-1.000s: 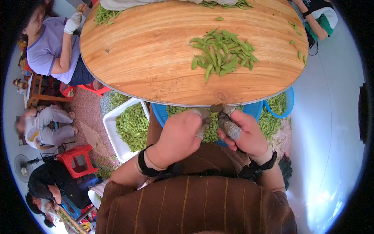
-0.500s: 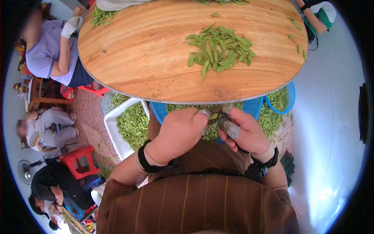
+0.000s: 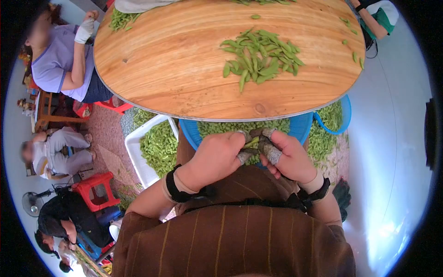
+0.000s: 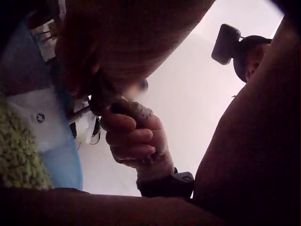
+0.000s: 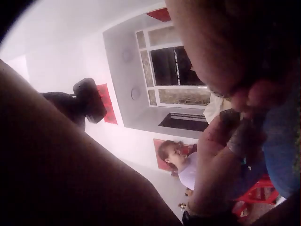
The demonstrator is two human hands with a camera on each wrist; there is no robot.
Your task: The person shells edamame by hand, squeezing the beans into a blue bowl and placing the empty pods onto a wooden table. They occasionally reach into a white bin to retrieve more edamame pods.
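Note:
Just below the near table edge, in the head view, my left hand (image 3: 217,154) and right hand (image 3: 295,159) meet over a blue basin (image 3: 190,134) of green beans (image 3: 217,127). A green bean pod (image 3: 251,142) sits between the fingertips, pinched by both hands. Worn, dirty grey wraps (image 3: 273,154) cover the thumbs and forefingers. The left wrist view shows the right hand (image 4: 136,136) with its other fingers curled. Dark shadow hides much of the fingertips in the right wrist view. On the wooden table (image 3: 170,69) lies a loose pile of pods (image 3: 263,57).
A white tray (image 3: 134,147) of green beans stands left of the basin. To the right is a blue basket (image 3: 348,113) beside more green produce. A red stool (image 3: 97,187) stands lower left. A person in lilac (image 3: 53,60) sits at the table's left.
Both hands have drawn slightly away from the table edge and stay close together. The left fingertips have shifted on the pod, and more of it shows. The head view has shifted a little.

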